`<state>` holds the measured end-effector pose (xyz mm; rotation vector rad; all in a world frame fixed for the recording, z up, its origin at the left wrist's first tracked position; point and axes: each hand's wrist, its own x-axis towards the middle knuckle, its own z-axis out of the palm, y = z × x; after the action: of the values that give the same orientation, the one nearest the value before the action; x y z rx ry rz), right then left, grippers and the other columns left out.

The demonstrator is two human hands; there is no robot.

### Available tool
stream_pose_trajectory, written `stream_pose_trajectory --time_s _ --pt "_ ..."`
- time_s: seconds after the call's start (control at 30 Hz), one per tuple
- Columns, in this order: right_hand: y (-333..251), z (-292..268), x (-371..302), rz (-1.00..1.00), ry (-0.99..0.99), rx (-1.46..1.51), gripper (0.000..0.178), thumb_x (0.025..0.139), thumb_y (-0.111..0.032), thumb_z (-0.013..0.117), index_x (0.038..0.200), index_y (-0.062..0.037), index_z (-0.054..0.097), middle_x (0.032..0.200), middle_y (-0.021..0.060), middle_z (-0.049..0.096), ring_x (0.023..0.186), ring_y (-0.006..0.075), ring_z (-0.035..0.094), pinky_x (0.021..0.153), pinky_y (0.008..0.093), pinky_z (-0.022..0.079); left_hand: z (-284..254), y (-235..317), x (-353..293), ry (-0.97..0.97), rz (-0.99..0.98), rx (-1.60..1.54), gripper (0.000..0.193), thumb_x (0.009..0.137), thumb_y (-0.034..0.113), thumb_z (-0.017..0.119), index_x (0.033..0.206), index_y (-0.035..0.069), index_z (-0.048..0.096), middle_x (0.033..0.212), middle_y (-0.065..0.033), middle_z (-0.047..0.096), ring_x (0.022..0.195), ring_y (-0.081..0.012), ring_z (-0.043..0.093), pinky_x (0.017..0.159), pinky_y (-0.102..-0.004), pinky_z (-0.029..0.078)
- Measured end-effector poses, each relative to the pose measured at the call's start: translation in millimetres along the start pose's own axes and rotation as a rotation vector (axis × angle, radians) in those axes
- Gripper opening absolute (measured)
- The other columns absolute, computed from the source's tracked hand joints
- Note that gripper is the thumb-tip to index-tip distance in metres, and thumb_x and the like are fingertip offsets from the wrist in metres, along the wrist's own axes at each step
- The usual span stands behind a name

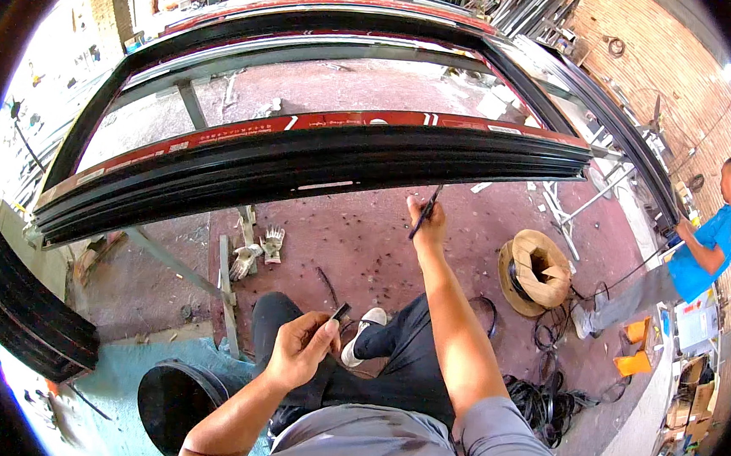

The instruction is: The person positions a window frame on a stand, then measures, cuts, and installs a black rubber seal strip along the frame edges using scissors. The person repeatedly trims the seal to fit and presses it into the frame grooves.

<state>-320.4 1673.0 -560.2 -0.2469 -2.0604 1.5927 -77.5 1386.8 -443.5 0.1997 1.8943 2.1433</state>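
My left hand [302,346] is closed, holding a small dark strip [341,312] between thumb and fingers above my lap. My right hand [430,224] reaches forward, closed around a slim black hand tool [423,215]; its exact kind is too small to tell. The tip of that tool points up toward the lower edge of a large black frame [328,159]. Red printed film [330,122] runs along the frame's top face, and a narrow light slot [328,186] shows in its near side. Whether the tool touches the frame, I cannot tell.
A cardboard spool [540,270] stands on the floor at right, with tangled black strip [544,401] beside it. White gloves [260,250] hang by the metal stand's leg [227,295]. A black bucket [179,406] is lower left. A person in blue [703,252] holds another frame at far right.
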Motion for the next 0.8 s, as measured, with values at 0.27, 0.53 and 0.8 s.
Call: stream_pose_trajectory --time_s 0.27,0.53,0.8 --pt "39.0 -65.2 -163.7 0.298 -0.634 -0.178 0.033 0.081 -0.035 0.083 0.079 -0.0071 0.065 0.069 0.0028 0.063 0.063 0.0116 0.056 0.058 0.0313 0.046 -22.6 11.8 15.9 0.043 0.055 0.179 0.025 0.101 0.018 0.06 0.107 -0.005 0.065 0.077 -0.0004 0.057 0.071 -0.0055 0.049 0.062 -0.0238 0.042" --pt "-127.7 -121.7 -209.8 0.457 -1.069 0.175 0.068 0.092 -0.071 0.051 0.083 -0.0039 0.053 0.065 -0.0012 0.046 0.058 0.0085 0.043 0.054 0.0252 0.035 -39.6 26.5 9.3 -0.2 -0.085 0.079 0.027 0.098 0.024 0.065 0.103 -0.002 0.07 0.082 0.0007 0.062 0.074 -0.0061 0.052 0.063 -0.0238 0.04" --pt "-178.8 -146.1 -219.5 0.617 -1.204 -0.006 0.075 0.078 -0.079 0.062 0.085 -0.0055 0.054 0.068 -0.0025 0.048 0.061 0.0069 0.045 0.054 0.0227 0.035 -34.7 24.4 15.1 -0.356 -0.061 0.117 0.024 0.097 0.019 0.065 0.102 -0.005 0.068 0.084 -0.0001 0.064 0.077 -0.0062 0.053 0.065 -0.0241 0.042"
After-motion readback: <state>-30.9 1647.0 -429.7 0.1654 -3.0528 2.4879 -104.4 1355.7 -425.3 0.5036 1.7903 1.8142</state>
